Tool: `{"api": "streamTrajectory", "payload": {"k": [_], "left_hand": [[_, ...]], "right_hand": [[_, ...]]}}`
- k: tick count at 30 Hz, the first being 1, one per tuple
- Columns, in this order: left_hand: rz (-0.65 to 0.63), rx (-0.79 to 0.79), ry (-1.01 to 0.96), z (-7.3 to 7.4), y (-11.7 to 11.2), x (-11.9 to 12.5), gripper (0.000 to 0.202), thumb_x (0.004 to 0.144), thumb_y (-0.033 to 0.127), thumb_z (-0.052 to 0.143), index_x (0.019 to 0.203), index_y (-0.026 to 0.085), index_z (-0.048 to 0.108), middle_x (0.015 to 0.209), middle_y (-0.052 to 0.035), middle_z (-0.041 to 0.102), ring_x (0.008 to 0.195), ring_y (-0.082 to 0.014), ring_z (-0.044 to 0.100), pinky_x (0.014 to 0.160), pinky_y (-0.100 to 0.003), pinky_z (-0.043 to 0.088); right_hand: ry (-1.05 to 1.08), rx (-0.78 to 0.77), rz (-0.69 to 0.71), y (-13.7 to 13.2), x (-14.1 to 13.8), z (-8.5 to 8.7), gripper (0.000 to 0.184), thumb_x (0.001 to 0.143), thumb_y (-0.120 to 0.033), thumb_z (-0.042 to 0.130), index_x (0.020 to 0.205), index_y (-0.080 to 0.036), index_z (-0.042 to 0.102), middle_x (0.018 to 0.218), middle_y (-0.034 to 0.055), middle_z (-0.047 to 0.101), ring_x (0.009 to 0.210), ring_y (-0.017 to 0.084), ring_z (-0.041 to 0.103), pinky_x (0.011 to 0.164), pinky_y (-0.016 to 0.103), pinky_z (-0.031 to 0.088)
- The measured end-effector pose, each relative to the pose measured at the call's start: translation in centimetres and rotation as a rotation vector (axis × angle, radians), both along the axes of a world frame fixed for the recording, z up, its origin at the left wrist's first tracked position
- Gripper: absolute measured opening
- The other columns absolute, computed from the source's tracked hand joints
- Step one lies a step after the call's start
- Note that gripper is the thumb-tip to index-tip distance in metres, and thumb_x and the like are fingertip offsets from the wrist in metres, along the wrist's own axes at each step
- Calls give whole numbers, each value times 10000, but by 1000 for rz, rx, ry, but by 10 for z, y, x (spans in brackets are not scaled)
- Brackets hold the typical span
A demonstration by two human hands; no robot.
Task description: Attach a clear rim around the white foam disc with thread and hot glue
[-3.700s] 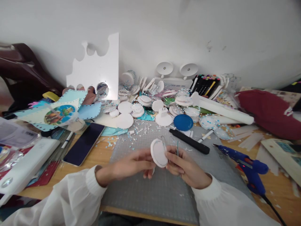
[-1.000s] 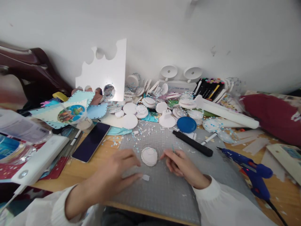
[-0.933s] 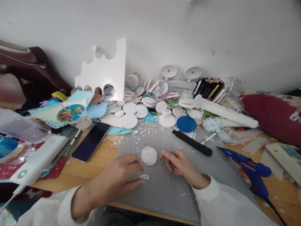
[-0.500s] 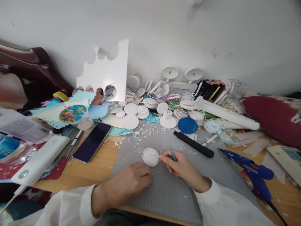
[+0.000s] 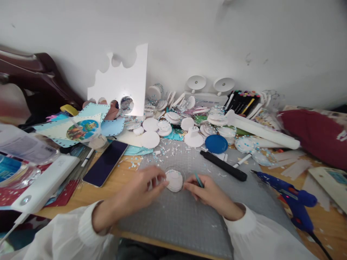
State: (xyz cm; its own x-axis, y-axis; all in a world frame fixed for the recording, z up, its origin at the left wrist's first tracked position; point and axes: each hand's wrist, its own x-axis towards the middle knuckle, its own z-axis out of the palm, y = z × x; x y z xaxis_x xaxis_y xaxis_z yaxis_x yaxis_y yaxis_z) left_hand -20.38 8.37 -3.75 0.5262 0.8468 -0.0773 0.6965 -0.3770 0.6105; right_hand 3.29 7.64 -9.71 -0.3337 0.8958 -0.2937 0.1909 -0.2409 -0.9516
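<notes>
A white round foam disc [image 5: 174,180] lies on the grey cutting mat [image 5: 189,220]. My left hand [image 5: 142,187] is at the disc's left edge, fingertips pinched on a small white scrap [image 5: 151,184] and touching the disc. My right hand [image 5: 210,191] rests on the mat at the disc's right side. Its fingers are closed round a thin teal tool [image 5: 199,179], and its fingertips are close to the disc's rim. Both arms wear white sleeves.
A black-handled tool [image 5: 223,165], a blue lid [image 5: 216,143] and a white pen [image 5: 241,159] lie beyond the hands. A blue glue gun [image 5: 290,196] is at the right, a phone [image 5: 105,162] at the left. Foam discs, markers [image 5: 242,99] and a cut foam board [image 5: 121,81] crowd the back.
The disc went from both hands down onto the mat. My left hand reached for a white scrap near the mat's front, covered it, then moved up to the disc's left edge.
</notes>
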Motion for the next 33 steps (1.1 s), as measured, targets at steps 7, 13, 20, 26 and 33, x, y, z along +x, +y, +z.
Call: {"api": "streamTrajectory", "payload": {"k": [7,13,20,26,33], "left_hand": [[-56,235,54,-37,14,24,814,713,572,731,1327,108,466,1290,-209,550,1197,-368,531,993,-510,464],[-188,195,50,-37,21,30,637,722,383,767,1255,131,523,1210,-161,610,1146,-338,563,973,-479,481],[-428,76,-96,-37,23,20,781,717,254,734,1409,170,383,1341,-141,542,1242,-296,502,1072,-443,417],[-378,63,-77,-43,19,23,964,699,504,778,1459,144,307,1391,-218,487,1275,-379,457,1054,-553,402],[-513,81,-137,-45,20,14,810,803,262,659,1482,129,239,1418,-214,456,1293,-323,464,1062,-468,425]], "right_hand": [[37,-14,122,-1,3,7,281,783,-423,725,673,-169,677,491,-22,571,468,89,470,501,216,350],[129,-66,-103,1,8,5,413,818,-562,618,674,-175,614,425,-70,444,318,39,250,346,194,168],[260,56,-443,11,26,14,458,827,-616,530,726,-191,666,627,-4,588,476,79,484,458,202,399],[132,127,-471,23,39,20,571,811,-690,562,603,-171,679,525,-4,513,464,81,453,437,200,360],[194,231,-364,43,32,38,402,855,-578,618,745,-202,711,666,7,603,553,105,556,518,218,471]]}}
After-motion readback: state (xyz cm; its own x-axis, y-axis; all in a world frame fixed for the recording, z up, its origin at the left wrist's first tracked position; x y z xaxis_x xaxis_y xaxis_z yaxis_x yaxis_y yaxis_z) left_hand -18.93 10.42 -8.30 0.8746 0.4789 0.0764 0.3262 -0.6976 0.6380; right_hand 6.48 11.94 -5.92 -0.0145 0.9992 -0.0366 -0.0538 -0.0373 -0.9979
